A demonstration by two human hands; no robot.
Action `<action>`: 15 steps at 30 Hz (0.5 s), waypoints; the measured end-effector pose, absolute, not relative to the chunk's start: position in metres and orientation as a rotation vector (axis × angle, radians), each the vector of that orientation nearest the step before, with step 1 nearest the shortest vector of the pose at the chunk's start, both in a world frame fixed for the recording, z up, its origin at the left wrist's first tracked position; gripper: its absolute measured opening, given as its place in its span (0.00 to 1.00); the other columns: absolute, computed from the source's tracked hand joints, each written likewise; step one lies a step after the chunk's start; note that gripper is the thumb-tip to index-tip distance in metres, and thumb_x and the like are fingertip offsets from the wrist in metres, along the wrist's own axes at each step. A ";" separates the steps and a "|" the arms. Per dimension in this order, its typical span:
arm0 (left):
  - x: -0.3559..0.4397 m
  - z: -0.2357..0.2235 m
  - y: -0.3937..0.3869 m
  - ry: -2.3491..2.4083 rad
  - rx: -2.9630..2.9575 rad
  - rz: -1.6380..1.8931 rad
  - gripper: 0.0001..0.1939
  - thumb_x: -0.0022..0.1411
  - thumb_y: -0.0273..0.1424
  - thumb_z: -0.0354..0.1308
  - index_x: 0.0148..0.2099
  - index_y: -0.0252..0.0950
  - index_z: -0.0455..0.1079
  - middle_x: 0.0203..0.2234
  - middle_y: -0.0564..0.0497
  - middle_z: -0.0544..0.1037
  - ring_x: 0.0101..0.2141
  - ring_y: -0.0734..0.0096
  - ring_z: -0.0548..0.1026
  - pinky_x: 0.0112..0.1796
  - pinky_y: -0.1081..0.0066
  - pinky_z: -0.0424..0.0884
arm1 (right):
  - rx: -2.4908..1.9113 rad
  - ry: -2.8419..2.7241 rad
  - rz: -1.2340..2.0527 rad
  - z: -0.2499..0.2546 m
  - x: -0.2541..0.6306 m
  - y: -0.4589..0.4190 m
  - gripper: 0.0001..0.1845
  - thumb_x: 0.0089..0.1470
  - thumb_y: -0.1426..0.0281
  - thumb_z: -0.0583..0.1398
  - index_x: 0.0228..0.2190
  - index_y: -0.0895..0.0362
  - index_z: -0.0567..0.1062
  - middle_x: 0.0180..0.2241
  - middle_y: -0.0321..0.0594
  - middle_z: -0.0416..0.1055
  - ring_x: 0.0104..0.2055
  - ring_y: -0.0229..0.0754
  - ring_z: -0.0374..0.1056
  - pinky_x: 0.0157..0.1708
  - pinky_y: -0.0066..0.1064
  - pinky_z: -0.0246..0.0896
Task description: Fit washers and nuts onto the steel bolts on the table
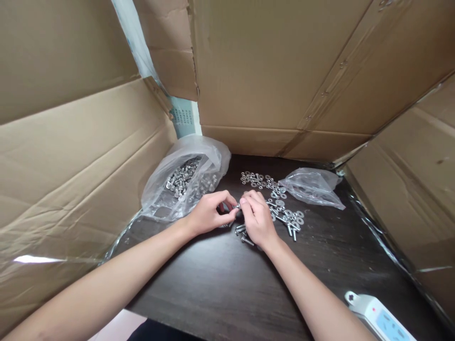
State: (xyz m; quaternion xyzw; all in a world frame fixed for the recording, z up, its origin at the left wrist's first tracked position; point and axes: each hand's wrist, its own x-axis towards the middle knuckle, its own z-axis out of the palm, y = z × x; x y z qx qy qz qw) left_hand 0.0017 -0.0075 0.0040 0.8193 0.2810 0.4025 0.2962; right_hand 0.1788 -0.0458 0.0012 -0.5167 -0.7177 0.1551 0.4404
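Note:
My left hand comes in from the left, its thumb and index finger pinching a small metal bolt. Against the other end of that bolt, my right hand is closed, thumb pressed to its curled fingers. Most of the bolt is covered by the fingertips, and whether a nut or washer sits on it cannot be made out. Several bolts lie on the dark table just below my hands. Right of my right hand spreads a loose pile of washers, nuts and more bolts.
An open clear plastic bag full of small metal fasteners stands at the back left. A flatter plastic bag lies at the back right. Cardboard walls enclose the dark table. A white power strip sits front right.

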 end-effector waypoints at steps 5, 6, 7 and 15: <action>0.002 0.002 -0.007 0.755 2.177 1.076 0.03 0.62 0.29 0.62 0.38 0.35 0.73 0.31 0.52 0.80 0.28 0.75 0.77 0.31 0.77 0.74 | -1.276 -1.746 0.449 0.002 0.180 -0.047 0.12 0.64 0.71 0.51 0.27 0.52 0.64 0.33 0.40 0.68 0.40 0.47 0.63 0.42 0.42 0.59; 0.002 0.003 -0.007 0.754 2.179 1.077 0.03 0.62 0.29 0.62 0.38 0.35 0.73 0.31 0.52 0.80 0.28 0.76 0.77 0.31 0.77 0.73 | -1.261 -1.752 0.455 0.003 0.180 -0.047 0.11 0.62 0.72 0.52 0.27 0.52 0.64 0.34 0.40 0.68 0.40 0.47 0.64 0.41 0.42 0.59; 0.002 0.003 -0.007 0.752 2.183 1.076 0.03 0.62 0.28 0.62 0.38 0.35 0.73 0.31 0.52 0.80 0.28 0.76 0.76 0.31 0.77 0.73 | -1.245 -1.760 0.457 0.003 0.181 -0.047 0.10 0.61 0.72 0.52 0.27 0.52 0.64 0.34 0.40 0.68 0.40 0.47 0.64 0.41 0.42 0.59; 0.001 0.003 -0.007 0.743 2.183 1.063 0.04 0.62 0.30 0.62 0.38 0.35 0.73 0.32 0.51 0.81 0.28 0.75 0.77 0.31 0.76 0.74 | -1.289 -1.773 0.424 0.004 0.179 -0.047 0.17 0.67 0.68 0.50 0.25 0.52 0.65 0.31 0.40 0.68 0.37 0.47 0.63 0.41 0.43 0.58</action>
